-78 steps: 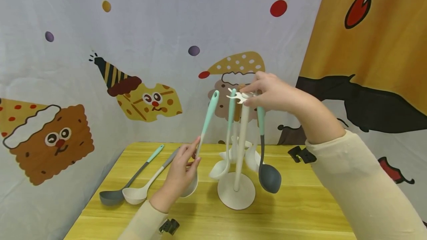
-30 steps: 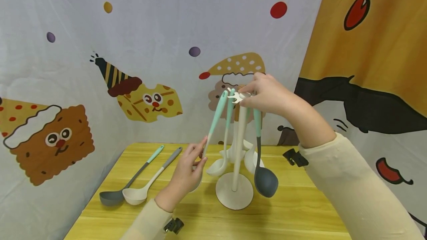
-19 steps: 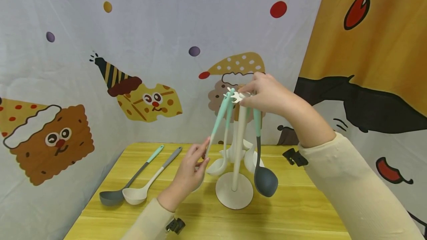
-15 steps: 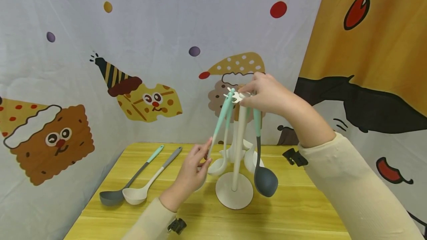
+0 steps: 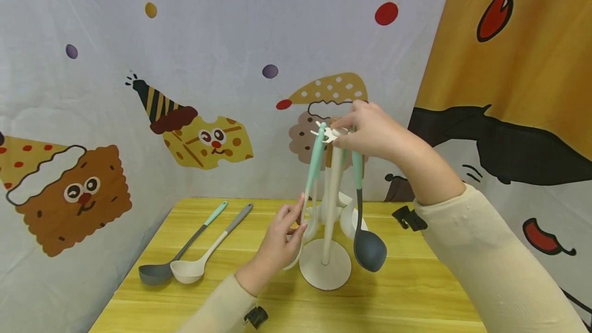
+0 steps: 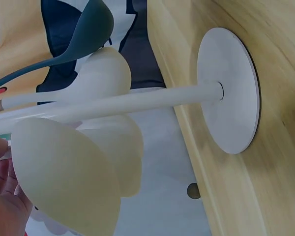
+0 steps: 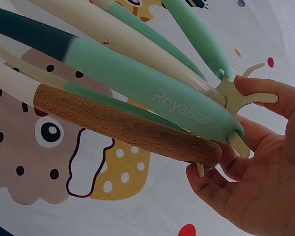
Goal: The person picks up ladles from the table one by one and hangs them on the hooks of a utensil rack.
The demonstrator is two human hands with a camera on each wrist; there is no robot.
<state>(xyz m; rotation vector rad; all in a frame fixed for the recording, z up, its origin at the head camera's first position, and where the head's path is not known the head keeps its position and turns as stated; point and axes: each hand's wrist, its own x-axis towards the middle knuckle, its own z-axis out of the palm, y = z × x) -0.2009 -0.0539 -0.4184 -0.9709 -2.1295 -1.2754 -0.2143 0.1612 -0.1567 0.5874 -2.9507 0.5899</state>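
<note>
My left hand (image 5: 279,238) pinches the pale stem of a ladle (image 5: 316,158) with a mint handle. The handle's top is at a hook of the white utensil stand (image 5: 329,220); whether it is hooked on, I cannot tell. The ladle's cream bowl (image 6: 64,172) looms beside the pole in the left wrist view. My right hand (image 5: 376,130) grips the stand's hooked top from above. In the right wrist view, its fingers spread around the hooks, beside a mint handle (image 7: 152,98) marked Royalstar and a wooden handle (image 7: 123,123).
A dark grey ladle (image 5: 370,251) hangs at the stand's right, with several white utensils behind. On the left of the wooden table (image 5: 222,307) lie a grey ladle (image 5: 154,274) with a mint-tipped handle and a cream ladle (image 5: 187,271) with a grey handle. A patterned cloth hangs behind.
My left hand has moved right with the ladle, whose handle now stands more upright, its top at the stand's hooks. My right hand stays on the stand's top, after a slight earlier shift left.
</note>
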